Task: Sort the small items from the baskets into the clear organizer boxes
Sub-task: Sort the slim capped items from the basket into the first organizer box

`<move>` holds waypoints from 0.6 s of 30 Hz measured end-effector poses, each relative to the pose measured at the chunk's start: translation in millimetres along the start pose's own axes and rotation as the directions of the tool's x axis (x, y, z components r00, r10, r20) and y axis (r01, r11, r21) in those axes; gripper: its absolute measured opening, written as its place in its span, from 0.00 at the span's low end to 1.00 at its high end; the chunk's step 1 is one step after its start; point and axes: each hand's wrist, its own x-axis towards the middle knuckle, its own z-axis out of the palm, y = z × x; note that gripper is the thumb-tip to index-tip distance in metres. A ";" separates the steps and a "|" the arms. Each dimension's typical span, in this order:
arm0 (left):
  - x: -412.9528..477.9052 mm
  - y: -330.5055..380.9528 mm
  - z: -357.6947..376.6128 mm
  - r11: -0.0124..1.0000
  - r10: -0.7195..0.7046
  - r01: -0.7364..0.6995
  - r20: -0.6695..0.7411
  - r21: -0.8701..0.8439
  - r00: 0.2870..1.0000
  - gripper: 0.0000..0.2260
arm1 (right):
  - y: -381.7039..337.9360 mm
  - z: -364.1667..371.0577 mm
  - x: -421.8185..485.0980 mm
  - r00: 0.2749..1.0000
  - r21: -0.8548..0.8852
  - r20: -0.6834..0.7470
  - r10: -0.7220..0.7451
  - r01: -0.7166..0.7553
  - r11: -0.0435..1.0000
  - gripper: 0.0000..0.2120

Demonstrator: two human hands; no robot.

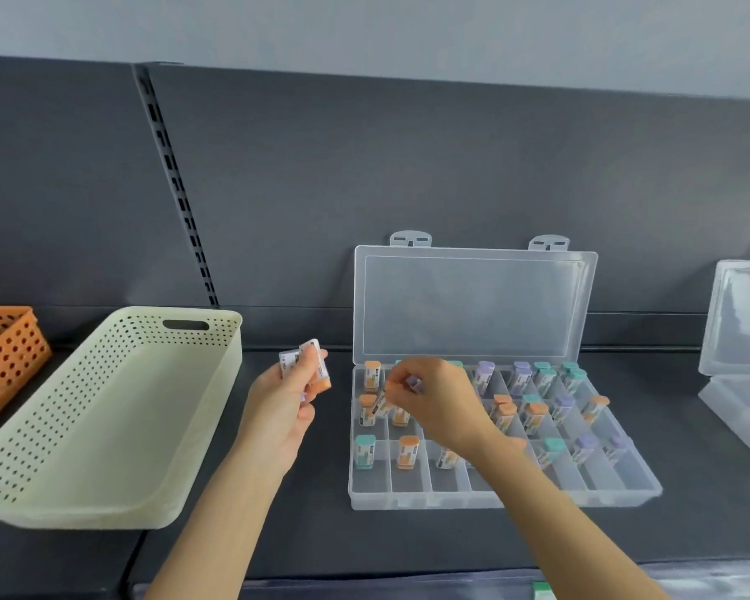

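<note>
Clear plastic organizer box [505,495]: right hand [440,404] pinches a purple-capped tube [414,381] above it; lower it upright into a free compartment. Left hand [284,409] clasps spare labelled tubes [306,363].

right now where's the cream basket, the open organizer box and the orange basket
cream basket [105,426], head view, on its bare perforated floor
open organizer box [473,498], head view, on its clear front wall
orange basket [12,352], head view, on its perforated side wall

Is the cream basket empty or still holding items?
Empty, as far as visible: the cream basket shows only its bare perforated floor. The left hand holds several small items beside it.
</note>
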 end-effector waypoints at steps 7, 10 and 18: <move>14.1 -6.6 -10.8 0.999 0.038 -0.038 -0.028 0.021 0.999 0.07 | -5.1 26.1 8.9 0.989 -0.279 0.133 -0.058 0.094 0.956 0.09; 19.4 -10.3 -15.5 0.998 0.048 -0.047 -0.024 0.046 0.999 0.06 | -5.1 30.2 12.0 0.988 -0.388 0.140 -0.073 0.122 0.914 0.08; 29.1 -17.7 -17.4 0.990 0.080 -0.081 0.017 0.117 0.997 0.06 | -4.3 34.3 14.5 0.977 -0.414 0.163 -0.135 0.192 0.890 0.08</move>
